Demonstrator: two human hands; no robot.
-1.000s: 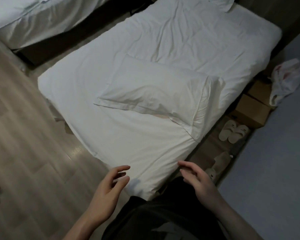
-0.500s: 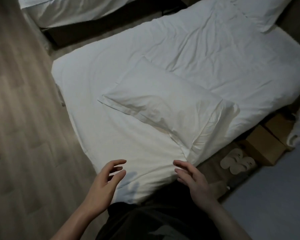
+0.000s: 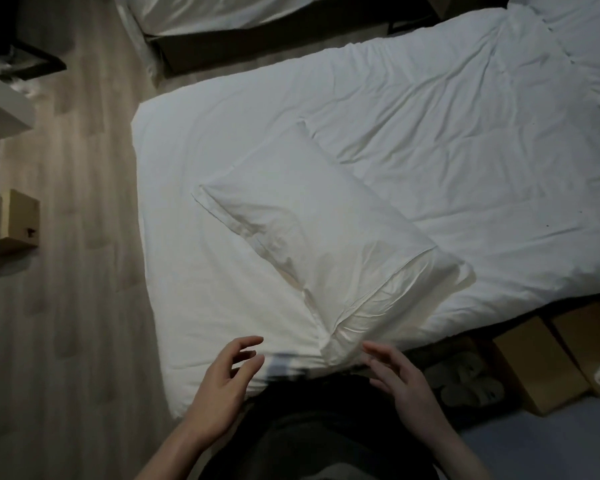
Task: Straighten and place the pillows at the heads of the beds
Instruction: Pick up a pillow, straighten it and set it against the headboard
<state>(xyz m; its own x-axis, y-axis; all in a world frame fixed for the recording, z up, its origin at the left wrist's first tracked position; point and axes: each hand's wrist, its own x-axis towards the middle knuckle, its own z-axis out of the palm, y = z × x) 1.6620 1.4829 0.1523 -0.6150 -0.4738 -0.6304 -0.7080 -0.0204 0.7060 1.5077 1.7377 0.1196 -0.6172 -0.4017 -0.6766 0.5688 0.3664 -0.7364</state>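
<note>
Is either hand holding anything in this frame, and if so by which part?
Nothing is held. The left hand and right hand hover open, fingers loosely curled, just short of the near end of the pillow, with no grip on it.

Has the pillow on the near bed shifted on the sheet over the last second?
No. The pillow lies at the same slant across the near bed; only the camera moved. Neither hand touches it.
</note>
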